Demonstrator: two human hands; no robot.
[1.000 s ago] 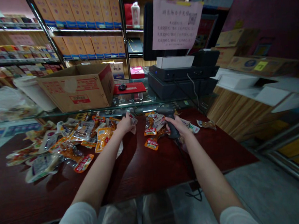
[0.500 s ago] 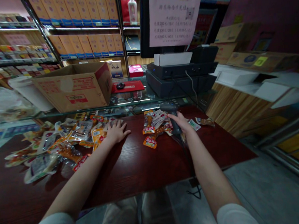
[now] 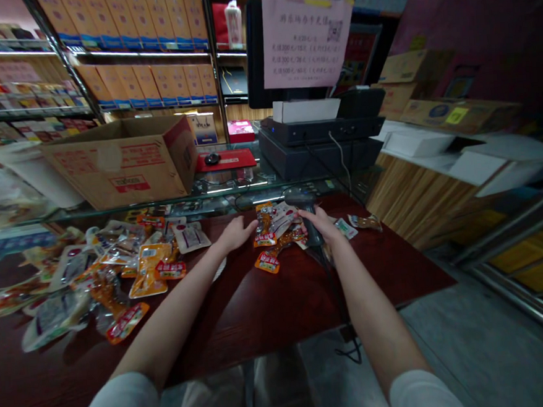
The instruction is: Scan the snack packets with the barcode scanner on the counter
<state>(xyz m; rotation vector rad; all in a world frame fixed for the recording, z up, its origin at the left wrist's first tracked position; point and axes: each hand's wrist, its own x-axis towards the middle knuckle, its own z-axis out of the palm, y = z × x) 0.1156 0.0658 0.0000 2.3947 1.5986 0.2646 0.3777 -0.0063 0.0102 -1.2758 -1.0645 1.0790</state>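
Observation:
My right hand (image 3: 322,225) grips a dark handheld barcode scanner (image 3: 311,230), its head pointing away from me. Under and beside the scanner lies a small group of snack packets (image 3: 277,223), some with red-and-orange ends. Just left of that group is my left hand (image 3: 237,233), thumb stretched toward the packets and the other fingers curled, mostly hidden. The pale edge of a packet (image 3: 220,269) shows below its wrist. A large heap of vacuum-packed snacks (image 3: 103,265) spreads over the table's left side, with an orange packet (image 3: 150,271) and a white packet (image 3: 190,235) near its right side.
Behind the dark red table (image 3: 260,309) runs a glass counter with an open cardboard box (image 3: 124,161), a white cup (image 3: 39,173), a mouse (image 3: 212,158) and a cash register (image 3: 318,144). The scanner's cable (image 3: 335,286) hangs over the front edge. Boxes stand at right.
My left hand has moved right from the big heap toward the small group, uncovering the white packet. The orange packet has shifted. My right hand keeps the scanner nearly in place; the view has turned slightly.

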